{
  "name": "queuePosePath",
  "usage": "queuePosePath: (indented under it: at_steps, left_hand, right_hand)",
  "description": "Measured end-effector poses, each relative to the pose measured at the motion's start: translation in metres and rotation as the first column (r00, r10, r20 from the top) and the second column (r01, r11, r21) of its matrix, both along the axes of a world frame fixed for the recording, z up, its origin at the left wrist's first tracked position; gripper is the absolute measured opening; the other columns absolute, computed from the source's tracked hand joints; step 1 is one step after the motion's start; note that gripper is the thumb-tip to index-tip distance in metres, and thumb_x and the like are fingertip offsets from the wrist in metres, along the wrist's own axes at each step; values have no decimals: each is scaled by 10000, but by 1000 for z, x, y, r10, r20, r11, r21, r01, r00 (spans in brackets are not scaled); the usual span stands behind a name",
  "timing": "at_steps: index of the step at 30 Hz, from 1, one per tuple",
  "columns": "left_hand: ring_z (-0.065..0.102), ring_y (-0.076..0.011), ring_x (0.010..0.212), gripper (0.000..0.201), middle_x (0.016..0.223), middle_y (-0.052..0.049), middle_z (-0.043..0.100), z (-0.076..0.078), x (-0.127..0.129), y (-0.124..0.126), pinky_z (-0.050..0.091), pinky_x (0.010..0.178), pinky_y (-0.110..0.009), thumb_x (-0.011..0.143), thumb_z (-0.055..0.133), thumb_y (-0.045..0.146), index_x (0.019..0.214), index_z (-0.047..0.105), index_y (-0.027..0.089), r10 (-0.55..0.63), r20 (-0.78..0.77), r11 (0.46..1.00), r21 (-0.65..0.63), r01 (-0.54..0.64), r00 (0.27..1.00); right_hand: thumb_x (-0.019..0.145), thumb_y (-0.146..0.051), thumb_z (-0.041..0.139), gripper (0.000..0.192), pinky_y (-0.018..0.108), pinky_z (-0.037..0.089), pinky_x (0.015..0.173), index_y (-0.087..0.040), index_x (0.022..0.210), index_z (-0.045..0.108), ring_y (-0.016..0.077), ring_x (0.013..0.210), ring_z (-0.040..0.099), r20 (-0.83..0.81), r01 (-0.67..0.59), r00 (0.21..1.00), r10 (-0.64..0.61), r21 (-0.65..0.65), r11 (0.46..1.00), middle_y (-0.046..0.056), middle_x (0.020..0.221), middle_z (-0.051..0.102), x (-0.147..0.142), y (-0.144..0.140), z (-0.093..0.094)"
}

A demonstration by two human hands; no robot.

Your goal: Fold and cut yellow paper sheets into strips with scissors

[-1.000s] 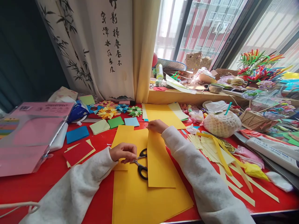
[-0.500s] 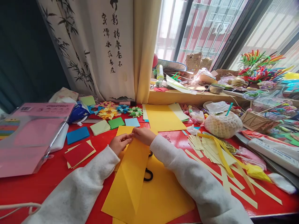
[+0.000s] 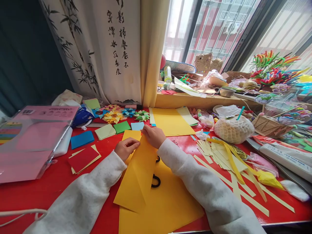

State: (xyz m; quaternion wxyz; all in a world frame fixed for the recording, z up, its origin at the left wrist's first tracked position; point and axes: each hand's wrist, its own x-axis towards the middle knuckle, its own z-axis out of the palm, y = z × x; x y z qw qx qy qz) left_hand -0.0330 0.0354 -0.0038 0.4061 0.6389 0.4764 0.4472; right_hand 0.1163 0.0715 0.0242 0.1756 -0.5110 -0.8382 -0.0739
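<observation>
We see a home craft corner: a red desk (image 3: 48,191) by a window (image 3: 219,29), its far edge crowded with coloured paper squares (image 3: 81,139), folded paper flowers (image 3: 113,117), and a calligraphy curtain (image 3: 109,48) behind.

Red table (image 3: 48,190) w/ glossy top, crowded. On it: big yellow sheets (image 3: 161,208) at near edge, more yellow paper (image 3: 172,122) by the sill, small coloured squares (image 3: 81,139) and folded paper flowers (image 3: 113,117) to the left, a pink folder (image 3: 31,143) far left. Right side: cut pale-yellow strips (image 3: 231,182), a white mesh bundle (image 3: 232,130), a wicker basket (image 3: 266,126).
</observation>
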Motion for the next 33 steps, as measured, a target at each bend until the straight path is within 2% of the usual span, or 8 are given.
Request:
queuePosePath:
  at_steps: [6, 12, 18, 26, 29, 33]
  left_hand:
    - [471, -111, 600, 157, 613, 6, 504, -3, 6, -5, 368, 553, -214, 673, 540, 291, 635, 580, 144, -61, -75, 995, 68, 66, 995]
    - [481, -113, 606, 128, 644, -6, 525, -4, 9, -12, 377, 570, -224, 705, 511, 245, 639, 569, 151, -136, -216, 963, 200, 180, 967]
    - [478, -108, 582, 116, 621, -4, 515, -2, 12, -16, 379, 564, -222, 709, 496, 201, 633, 566, 147, -175, -290, 940, 236, 247, 941]
    - [482, -100, 581, 94, 636, 3, 497, 5, 11, -23, 393, 551, -210, 689, 494, 198, 652, 565, 149, -309, -255, 926, 140, 351, 916]
    - [479, -96, 541, 100, 620, 5, 491, 4, 11, -24, 394, 507, -210, 675, 502, 229, 640, 549, 148, -372, -196, 921, 47, 387, 907]
    - [429, -83, 441, 177, 522, 8, 470, 1, 10, -24, 338, 402, -199, 620, 535, 299, 529, 498, 152, -426, -68, 905, -53, 423, 902]
  right_hand:
    - [858, -366, 202, 320, 231, 161, 464, -201, 819, 474, 137, 538, 495, -49, 133, 990, -130, 58, 989, 17, 636, 583, 29, 20, 5]
    - [847, -364, 238, 304, 229, 159, 471, -202, 798, 491, 142, 555, 477, -122, 269, 959, -256, 102, 958, 25, 635, 571, 67, 38, 14]
    - [832, -372, 274, 290, 233, 153, 473, -204, 778, 505, 145, 549, 468, -137, 366, 927, -349, 128, 922, 32, 625, 569, 94, 46, 21]
    - [833, -380, 267, 314, 235, 183, 492, -203, 805, 525, 156, 609, 494, -122, 393, 915, -385, 56, 918, 48, 681, 586, 100, 49, 20]
    - [830, -384, 274, 312, 233, 194, 491, -206, 821, 531, 162, 635, 501, -117, 385, 918, -379, 32, 922, 51, 704, 592, 100, 51, 16]
    - [832, -378, 275, 322, 226, 226, 499, -200, 837, 543, 156, 655, 507, -103, 352, 930, -353, -30, 936, 56, 733, 596, 96, 53, 9]
